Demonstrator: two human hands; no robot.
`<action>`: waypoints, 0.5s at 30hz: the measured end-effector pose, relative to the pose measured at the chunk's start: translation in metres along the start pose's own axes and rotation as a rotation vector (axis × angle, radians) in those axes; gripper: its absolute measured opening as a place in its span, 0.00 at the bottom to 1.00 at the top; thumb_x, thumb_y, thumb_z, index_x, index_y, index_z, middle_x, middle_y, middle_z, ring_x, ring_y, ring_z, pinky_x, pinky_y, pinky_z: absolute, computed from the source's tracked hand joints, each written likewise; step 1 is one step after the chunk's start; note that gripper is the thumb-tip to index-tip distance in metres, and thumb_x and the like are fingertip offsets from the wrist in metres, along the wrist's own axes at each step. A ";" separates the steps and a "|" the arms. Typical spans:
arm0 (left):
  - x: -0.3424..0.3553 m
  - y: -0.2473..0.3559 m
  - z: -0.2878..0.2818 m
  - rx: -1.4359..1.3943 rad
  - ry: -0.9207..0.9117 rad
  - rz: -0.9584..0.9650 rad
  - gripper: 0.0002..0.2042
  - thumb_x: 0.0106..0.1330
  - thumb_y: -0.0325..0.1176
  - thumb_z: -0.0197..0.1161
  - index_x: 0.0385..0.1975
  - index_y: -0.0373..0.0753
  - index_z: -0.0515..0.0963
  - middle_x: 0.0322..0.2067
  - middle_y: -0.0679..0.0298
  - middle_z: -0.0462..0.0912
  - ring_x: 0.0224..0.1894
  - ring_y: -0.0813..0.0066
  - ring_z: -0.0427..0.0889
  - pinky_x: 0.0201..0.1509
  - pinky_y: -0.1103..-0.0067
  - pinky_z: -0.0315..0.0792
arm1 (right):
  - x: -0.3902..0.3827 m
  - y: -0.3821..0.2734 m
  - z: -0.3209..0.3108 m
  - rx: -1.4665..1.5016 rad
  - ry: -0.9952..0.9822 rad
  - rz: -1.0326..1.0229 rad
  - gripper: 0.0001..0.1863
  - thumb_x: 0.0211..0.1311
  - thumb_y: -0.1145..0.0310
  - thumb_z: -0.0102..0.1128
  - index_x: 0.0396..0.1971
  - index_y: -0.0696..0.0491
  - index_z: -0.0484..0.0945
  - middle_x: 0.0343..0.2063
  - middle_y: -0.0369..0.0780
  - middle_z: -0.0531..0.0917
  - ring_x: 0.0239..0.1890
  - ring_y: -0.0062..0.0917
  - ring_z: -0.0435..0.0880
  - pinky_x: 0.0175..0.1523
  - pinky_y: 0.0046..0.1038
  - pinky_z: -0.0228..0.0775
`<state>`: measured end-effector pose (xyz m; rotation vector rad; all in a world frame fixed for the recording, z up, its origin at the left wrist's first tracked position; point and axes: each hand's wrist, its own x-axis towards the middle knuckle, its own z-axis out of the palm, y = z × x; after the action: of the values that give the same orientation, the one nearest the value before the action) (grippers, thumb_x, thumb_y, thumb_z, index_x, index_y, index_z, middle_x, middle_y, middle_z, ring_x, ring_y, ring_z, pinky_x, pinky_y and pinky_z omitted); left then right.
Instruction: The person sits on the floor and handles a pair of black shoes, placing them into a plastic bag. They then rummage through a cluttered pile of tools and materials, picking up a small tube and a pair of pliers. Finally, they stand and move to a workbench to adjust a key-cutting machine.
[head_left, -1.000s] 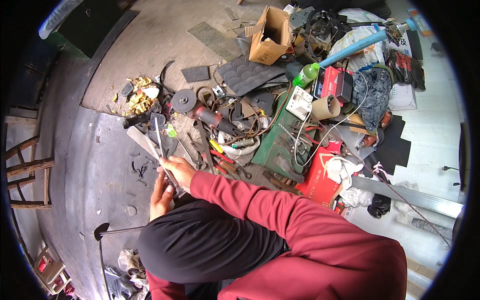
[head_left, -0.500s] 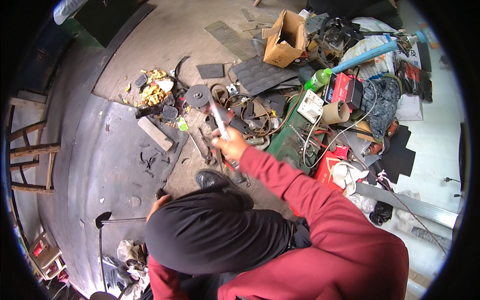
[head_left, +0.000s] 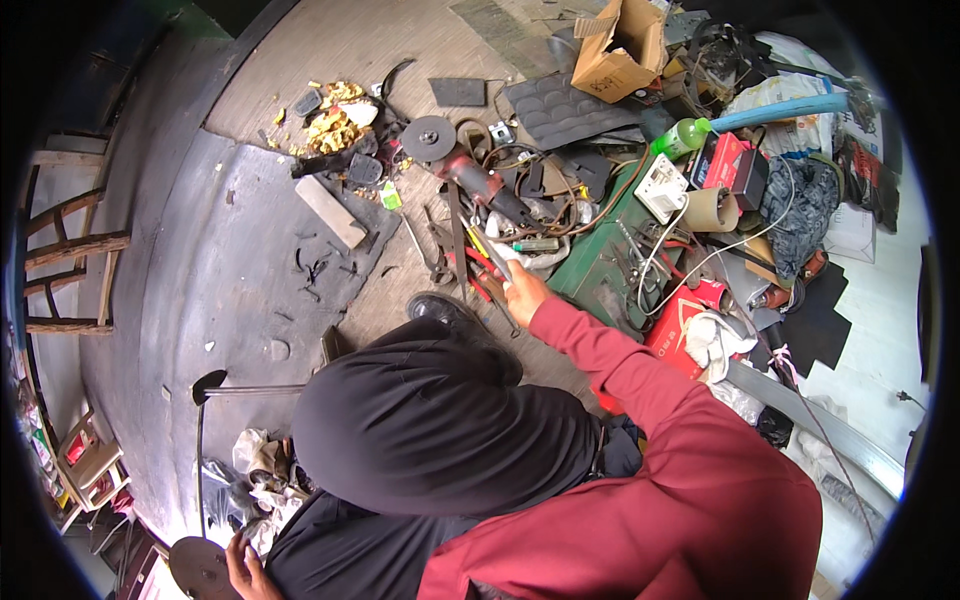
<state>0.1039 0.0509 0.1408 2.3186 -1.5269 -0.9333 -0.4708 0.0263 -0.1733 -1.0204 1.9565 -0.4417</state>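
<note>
Count the clock from the middle of the scene, with twelve straight ahead of the person. A second ago both hands were together at nine o'clock on a long thin blade; now they are well apart. The right hand [head_left: 527, 295] has swung over to near the middle, by the heap of tools, and its fingers are wrapped around a thin grey tool [head_left: 497, 262]. It may be that same blade, but I can't be sure. The tool points toward eleven o'clock, close to the red-handled pliers [head_left: 482, 290] and the yellow handle [head_left: 476, 240]; I can't tell if it touches them. The left hand [head_left: 245, 568] has dropped back to seven o'clock, beside a round dark plate [head_left: 197, 568]. Its fingers look a little bent, but I can't tell if they hold or touch anything. So I think only the right hand is minding the tool now, and the left has let go of that work. A small dark block [head_left: 332, 343] sits by the bent knee [head_left: 345, 410], with no hand on it. At twelve is the angle grinder [head_left: 485, 185], at ten a flat grey bar [head_left: 330, 212], at eleven some yellow scraps [head_left: 335, 132], and at two a green bottle [head_left: 682, 138].
</note>
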 end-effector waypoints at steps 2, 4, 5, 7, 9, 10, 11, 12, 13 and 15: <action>-0.030 -0.014 -0.004 -0.078 0.086 -0.107 0.19 0.78 0.38 0.51 0.58 0.30 0.75 0.49 0.58 0.81 0.49 0.71 0.79 0.58 0.75 0.69 | -0.003 0.012 0.029 -0.102 -0.015 0.048 0.14 0.64 0.75 0.53 0.49 0.58 0.68 0.41 0.61 0.82 0.45 0.58 0.81 0.49 0.52 0.73; -0.046 -0.025 -0.003 -0.115 0.122 -0.093 0.20 0.79 0.40 0.48 0.58 0.29 0.75 0.49 0.56 0.81 0.48 0.70 0.80 0.61 0.72 0.69 | -0.006 0.027 0.047 -0.139 0.008 0.065 0.15 0.65 0.74 0.53 0.51 0.58 0.67 0.41 0.60 0.82 0.45 0.58 0.81 0.49 0.51 0.72; -0.056 -0.028 -0.001 -0.094 0.188 -0.083 0.21 0.80 0.40 0.47 0.56 0.28 0.76 0.48 0.55 0.81 0.49 0.69 0.79 0.61 0.73 0.69 | -0.008 0.035 0.051 -0.167 0.013 0.102 0.16 0.66 0.73 0.53 0.52 0.59 0.66 0.40 0.59 0.82 0.46 0.58 0.81 0.50 0.51 0.72; -0.069 -0.032 -0.001 -0.038 0.161 -0.039 0.21 0.80 0.40 0.46 0.54 0.27 0.77 0.47 0.54 0.82 0.50 0.68 0.79 0.62 0.73 0.68 | -0.013 0.049 0.055 -0.207 0.014 0.103 0.17 0.65 0.75 0.54 0.51 0.60 0.66 0.44 0.60 0.80 0.49 0.58 0.79 0.53 0.51 0.71; -0.075 -0.035 0.003 -0.080 0.255 -0.077 0.20 0.80 0.40 0.46 0.52 0.27 0.77 0.47 0.54 0.82 0.50 0.69 0.79 0.62 0.73 0.68 | -0.016 0.058 0.054 -0.237 0.039 0.141 0.18 0.63 0.76 0.55 0.52 0.60 0.66 0.46 0.61 0.79 0.50 0.58 0.79 0.53 0.51 0.71; -0.076 -0.036 0.005 -0.102 0.300 -0.094 0.20 0.80 0.40 0.46 0.52 0.27 0.78 0.47 0.55 0.82 0.50 0.69 0.79 0.62 0.73 0.68 | -0.014 0.059 0.053 -0.241 0.048 0.115 0.18 0.63 0.76 0.56 0.50 0.56 0.64 0.48 0.59 0.77 0.49 0.59 0.80 0.51 0.54 0.73; -0.076 -0.037 0.005 -0.123 0.288 -0.097 0.20 0.80 0.40 0.46 0.52 0.27 0.78 0.47 0.55 0.82 0.50 0.69 0.79 0.62 0.73 0.68 | -0.011 0.059 0.052 -0.265 0.055 0.090 0.19 0.63 0.76 0.57 0.52 0.56 0.64 0.48 0.58 0.77 0.49 0.59 0.80 0.51 0.54 0.73; -0.076 -0.038 0.005 -0.142 0.277 -0.098 0.20 0.80 0.39 0.46 0.52 0.27 0.78 0.47 0.55 0.82 0.50 0.69 0.78 0.62 0.73 0.68 | -0.006 0.057 0.049 -0.293 0.061 0.074 0.20 0.63 0.76 0.58 0.53 0.55 0.65 0.49 0.58 0.76 0.49 0.59 0.80 0.52 0.53 0.73; -0.075 -0.039 0.005 -0.161 0.267 -0.100 0.20 0.80 0.39 0.47 0.52 0.27 0.78 0.47 0.56 0.82 0.50 0.69 0.78 0.62 0.73 0.68 | -0.001 0.053 0.047 -0.319 0.067 0.057 0.21 0.63 0.75 0.59 0.54 0.55 0.65 0.50 0.58 0.76 0.49 0.58 0.80 0.52 0.53 0.73; -0.073 -0.040 0.004 -0.162 0.266 -0.087 0.19 0.80 0.39 0.47 0.51 0.27 0.78 0.47 0.56 0.82 0.50 0.70 0.78 0.62 0.73 0.67 | 0.010 0.044 0.041 -0.381 0.071 0.041 0.27 0.63 0.73 0.61 0.61 0.52 0.64 0.53 0.56 0.75 0.49 0.57 0.80 0.54 0.52 0.73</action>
<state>0.1121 0.1338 0.1466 2.2997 -1.2095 -0.7042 -0.4612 0.0476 -0.2299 -1.2099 2.1718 -0.0815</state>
